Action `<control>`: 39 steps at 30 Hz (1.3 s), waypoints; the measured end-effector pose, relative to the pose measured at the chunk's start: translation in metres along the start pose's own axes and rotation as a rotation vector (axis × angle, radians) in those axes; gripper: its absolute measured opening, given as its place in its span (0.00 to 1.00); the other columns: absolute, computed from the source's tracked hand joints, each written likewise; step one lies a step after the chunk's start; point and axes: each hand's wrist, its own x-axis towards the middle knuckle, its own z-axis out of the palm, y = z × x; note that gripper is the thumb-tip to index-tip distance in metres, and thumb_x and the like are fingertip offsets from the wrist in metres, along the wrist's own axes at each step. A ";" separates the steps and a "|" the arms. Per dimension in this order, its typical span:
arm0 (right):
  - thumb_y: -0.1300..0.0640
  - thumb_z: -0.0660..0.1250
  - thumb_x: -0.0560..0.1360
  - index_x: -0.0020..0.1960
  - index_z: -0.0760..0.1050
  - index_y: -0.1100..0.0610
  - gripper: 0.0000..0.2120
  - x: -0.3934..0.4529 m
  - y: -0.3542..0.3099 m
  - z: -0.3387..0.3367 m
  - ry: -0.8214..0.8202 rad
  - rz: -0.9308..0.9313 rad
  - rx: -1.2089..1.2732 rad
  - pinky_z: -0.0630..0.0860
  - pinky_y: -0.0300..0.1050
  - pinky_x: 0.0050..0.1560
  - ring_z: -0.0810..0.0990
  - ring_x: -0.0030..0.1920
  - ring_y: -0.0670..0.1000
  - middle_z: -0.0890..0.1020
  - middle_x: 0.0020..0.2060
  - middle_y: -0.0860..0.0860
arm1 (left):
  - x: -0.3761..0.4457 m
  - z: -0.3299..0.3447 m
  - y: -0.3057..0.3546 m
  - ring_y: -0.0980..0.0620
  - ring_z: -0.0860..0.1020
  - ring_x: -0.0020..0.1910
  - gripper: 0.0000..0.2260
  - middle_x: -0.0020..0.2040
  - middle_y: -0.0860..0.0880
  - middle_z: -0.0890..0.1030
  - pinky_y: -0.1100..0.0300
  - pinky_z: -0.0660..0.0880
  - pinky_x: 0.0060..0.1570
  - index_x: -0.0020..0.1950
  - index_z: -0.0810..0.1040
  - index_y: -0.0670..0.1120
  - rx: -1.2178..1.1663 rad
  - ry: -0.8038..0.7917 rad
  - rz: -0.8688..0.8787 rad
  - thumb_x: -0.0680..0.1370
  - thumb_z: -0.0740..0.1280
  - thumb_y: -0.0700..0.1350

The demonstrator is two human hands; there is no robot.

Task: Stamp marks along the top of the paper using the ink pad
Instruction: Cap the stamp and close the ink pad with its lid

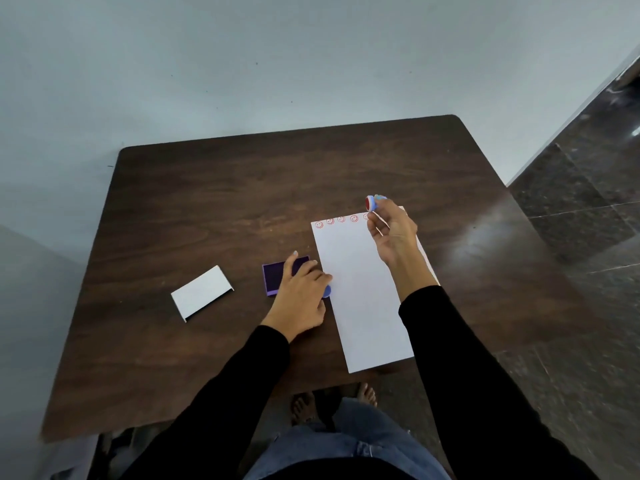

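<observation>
A white sheet of paper [360, 292] lies lengthwise on the dark wooden table [214, 202]. Several red smiley marks [341, 220] run along its top edge. My right hand [393, 233] is raised above the paper's top right part and holds a small round blue stamp [371, 203], its red face turned to the left. The purple ink pad [277, 278] sits just left of the paper. My left hand [301, 292] rests on the pad's right side, fingers spread, and a small blue cap [327, 291] shows under its fingers at the paper's left edge.
A white lid or card [201, 292] lies on the table to the left of the pad. A pale wall runs behind the table's far edge. Dark tiled floor [588, 202] is to the right. My bare feet show under the near edge.
</observation>
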 end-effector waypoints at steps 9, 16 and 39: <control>0.57 0.73 0.70 0.50 0.79 0.59 0.11 -0.009 -0.001 0.002 -0.045 0.053 -0.104 0.78 0.41 0.42 0.80 0.46 0.51 0.82 0.50 0.56 | -0.002 0.010 0.011 0.49 0.65 0.69 0.16 0.67 0.49 0.73 0.48 0.55 0.68 0.67 0.69 0.48 0.017 0.036 -0.060 0.80 0.58 0.47; 0.57 0.72 0.71 0.50 0.79 0.59 0.10 -0.008 0.000 0.000 -0.199 0.153 -0.102 0.80 0.44 0.46 0.81 0.47 0.52 0.82 0.47 0.55 | 0.004 -0.002 0.009 0.50 0.78 0.54 0.15 0.57 0.47 0.79 0.60 0.74 0.57 0.59 0.78 0.44 -0.734 0.290 -0.378 0.73 0.71 0.43; 0.64 0.68 0.74 0.54 0.77 0.63 0.09 -0.011 0.027 0.029 -0.439 -0.010 -0.517 0.80 0.49 0.47 0.83 0.48 0.58 0.82 0.51 0.61 | 0.040 -0.047 -0.007 0.54 0.80 0.45 0.17 0.52 0.45 0.83 0.64 0.79 0.46 0.57 0.78 0.41 -1.137 0.567 -0.596 0.70 0.74 0.38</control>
